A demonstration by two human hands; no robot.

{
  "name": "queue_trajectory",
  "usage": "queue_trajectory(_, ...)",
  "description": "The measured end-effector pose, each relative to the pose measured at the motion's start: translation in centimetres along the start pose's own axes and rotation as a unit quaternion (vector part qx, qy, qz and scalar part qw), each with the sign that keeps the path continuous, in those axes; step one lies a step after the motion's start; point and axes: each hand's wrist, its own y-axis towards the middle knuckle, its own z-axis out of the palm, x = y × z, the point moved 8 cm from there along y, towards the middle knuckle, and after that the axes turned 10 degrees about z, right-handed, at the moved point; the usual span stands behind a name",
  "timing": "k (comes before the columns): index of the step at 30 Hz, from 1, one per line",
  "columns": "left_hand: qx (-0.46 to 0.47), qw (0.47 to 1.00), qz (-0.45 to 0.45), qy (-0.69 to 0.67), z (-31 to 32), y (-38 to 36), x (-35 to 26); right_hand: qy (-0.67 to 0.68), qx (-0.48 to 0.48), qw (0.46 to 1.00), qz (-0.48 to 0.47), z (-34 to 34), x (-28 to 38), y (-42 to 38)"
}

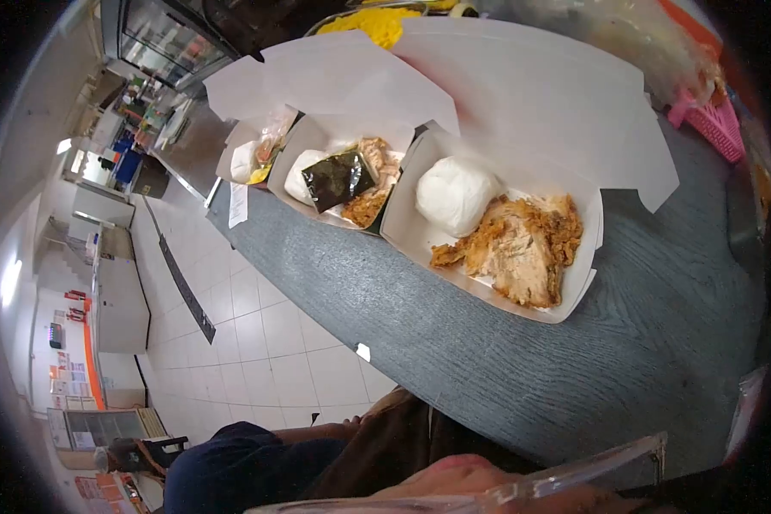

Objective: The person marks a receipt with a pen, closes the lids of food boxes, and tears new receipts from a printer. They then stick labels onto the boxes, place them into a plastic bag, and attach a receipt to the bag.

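Observation:
Low at the table's near edge, my left forearm reaches out of a dark blue sleeve. Only a small part of my left hand [353, 422] shows beside dark clothing, and its fingers are too hidden to read. My right hand is out of view. The nearest open paper box [588, 295] holds a white wrapped ball [458, 196] and fried chicken [522, 248]. In the middle box [304, 204], a dark glossy packet [337, 181] lies over another white ball and chicken. A third box [227, 163] holds a white ball and small packets.
The boxes stand in a row on a dark wood-grain table [660, 343], lids raised behind. A pink basket [713, 124] and clear plastic bags [608, 47] are at the far right. Yellow food [373, 26] sits behind the lids. Tiled floor [274, 343] lies left.

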Motion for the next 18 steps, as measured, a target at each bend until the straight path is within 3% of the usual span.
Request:
queue_trajectory(1,0.002,1.0,0.013,0.002,0.5,-0.2,0.6,-0.004,-0.006,1.0,-0.003,0.2,0.7,-0.7)
queue_trajectory(2,0.005,1.0,0.029,0.006,1.4,-2.8,7.0,-0.007,-0.014,1.0,-0.009,0.3,1.5,-1.6)
queue_trajectory(3,0.008,0.999,0.05,0.011,1.2,-2.6,7.7,-0.012,-0.025,0.999,-0.017,0.2,2.6,-2.7)
queue_trajectory(4,0.013,0.997,0.073,0.015,1.5,-2.2,7.5,-0.017,-0.039,0.999,-0.026,-0.1,3.9,-4.2)
queue_trajectory(5,0.018,0.995,0.099,0.018,-0.1,1.6,0.0,-0.024,-0.056,0.997,-0.036,-0.5,5.3,-5.9)
queue_trajectory(9,0.028,0.974,0.223,0.035,-0.7,1.2,-0.6,-0.061,-0.131,0.985,-0.094,-2.1,12.8,-14.4)
queue_trajectory(11,0.012,0.966,0.247,-0.074,-3.8,1.4,-0.2,-0.07,-0.169,0.975,-0.124,-2.5,15.4,-19.3)
queue_trajectory(12,-0.052,0.953,0.145,-0.262,-6.2,-0.4,0.7,-0.067,-0.189,0.97,-0.135,-2.7,15.2,-21.6)
queue_trajectory(13,-0.103,0.938,0.131,-0.305,-10.5,-6.0,-2.6,-0.06,-0.208,0.965,-0.145,-2.6,14.7,-23.8)
queue_trajectory(16,-0.203,0.909,0.246,-0.269,-18.3,-8.5,-3.8,-0.025,-0.26,0.95,-0.173,-1.3,11.1,-29.7)
queue_trajectory(18,-0.268,0.844,0.256,-0.387,-22.5,-12.5,-4.7,0.006,-0.29,0.939,-0.187,0.1,7.3,-32.5)
